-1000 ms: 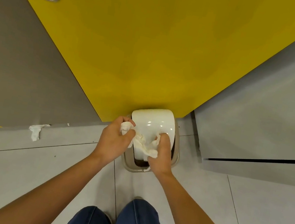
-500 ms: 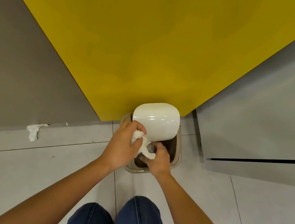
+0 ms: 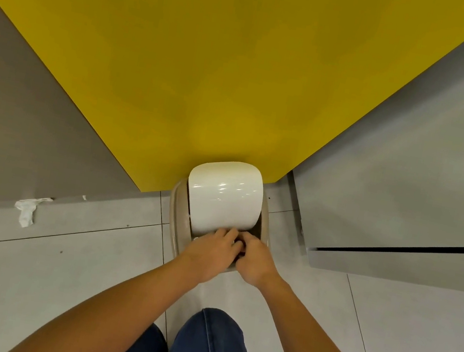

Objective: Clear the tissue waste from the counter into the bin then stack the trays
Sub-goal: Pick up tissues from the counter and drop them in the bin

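bin beige; lid white; counter yellow; floor grey; jeans blue

No legible text, labels or signs

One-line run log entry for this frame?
stage: binning | left grip, right grip: at bin mouth under lid, hold unclear | tissue scrap: unbinned, far left

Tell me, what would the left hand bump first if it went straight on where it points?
The left hand would probably meet the white swing lid at its lower edge first, or slip beneath it into the bin; depth is unclear here.
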`<state>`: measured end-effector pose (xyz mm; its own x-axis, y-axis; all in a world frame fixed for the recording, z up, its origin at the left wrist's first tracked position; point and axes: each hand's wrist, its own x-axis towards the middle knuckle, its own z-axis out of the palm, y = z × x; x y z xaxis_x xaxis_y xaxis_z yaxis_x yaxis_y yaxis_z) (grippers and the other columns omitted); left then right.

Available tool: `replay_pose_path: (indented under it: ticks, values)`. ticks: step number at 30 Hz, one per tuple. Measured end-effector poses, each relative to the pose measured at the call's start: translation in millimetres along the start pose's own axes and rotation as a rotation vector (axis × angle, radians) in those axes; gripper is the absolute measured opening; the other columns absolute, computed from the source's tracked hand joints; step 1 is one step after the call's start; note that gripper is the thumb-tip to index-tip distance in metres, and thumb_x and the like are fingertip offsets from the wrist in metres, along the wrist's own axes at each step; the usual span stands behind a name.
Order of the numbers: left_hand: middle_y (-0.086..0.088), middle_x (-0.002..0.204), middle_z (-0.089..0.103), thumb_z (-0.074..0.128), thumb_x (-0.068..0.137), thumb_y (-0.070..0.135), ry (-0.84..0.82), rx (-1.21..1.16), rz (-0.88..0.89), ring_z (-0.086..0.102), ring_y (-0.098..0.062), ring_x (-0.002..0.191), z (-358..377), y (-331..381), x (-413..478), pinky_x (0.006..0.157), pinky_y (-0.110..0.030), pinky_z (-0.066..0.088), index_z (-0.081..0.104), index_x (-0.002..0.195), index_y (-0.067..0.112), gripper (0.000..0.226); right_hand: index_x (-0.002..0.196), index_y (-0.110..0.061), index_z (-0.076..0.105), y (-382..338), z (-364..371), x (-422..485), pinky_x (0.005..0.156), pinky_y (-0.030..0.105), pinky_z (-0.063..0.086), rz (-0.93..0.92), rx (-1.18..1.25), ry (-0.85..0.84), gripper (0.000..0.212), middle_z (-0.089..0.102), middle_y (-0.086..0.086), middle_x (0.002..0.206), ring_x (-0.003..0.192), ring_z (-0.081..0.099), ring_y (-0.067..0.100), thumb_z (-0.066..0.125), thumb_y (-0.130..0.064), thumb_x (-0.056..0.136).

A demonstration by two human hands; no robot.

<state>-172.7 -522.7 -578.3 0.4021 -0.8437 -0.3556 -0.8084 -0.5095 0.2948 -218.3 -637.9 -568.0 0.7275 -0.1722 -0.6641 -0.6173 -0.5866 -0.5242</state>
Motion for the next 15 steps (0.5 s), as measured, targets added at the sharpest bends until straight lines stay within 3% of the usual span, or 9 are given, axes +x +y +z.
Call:
replay_pose_path:
  ticks: [8,15]
  values:
    - [-0.015,0.137,0.040,0.047,0.094,0.011,-0.093,0.182,-0.054,0.043,-0.030,0.124,10,0,15,0.106,-0.040,0.036,0.029,0.140,0.005,0.049,0.142,-0.014,0.035,4,-5,1,0.105,0.032,0.042,0.057,0.018,-0.085,0.058,0.048,0.009,0.138,0.126,0.049,0.025,0.052,0.004,0.090]
    - [-0.012,0.131,0.048,0.050,0.092,0.007,-0.020,0.078,-0.052,0.048,-0.025,0.120,-12,-9,-5,0.102,-0.034,0.041,0.040,0.134,0.008,0.043,0.142,-0.015,0.036,-7,-15,-8,0.107,0.035,0.040,0.065,0.006,-0.121,0.062,0.045,0.007,0.142,0.128,0.046,0.025,0.050,0.009,0.087]
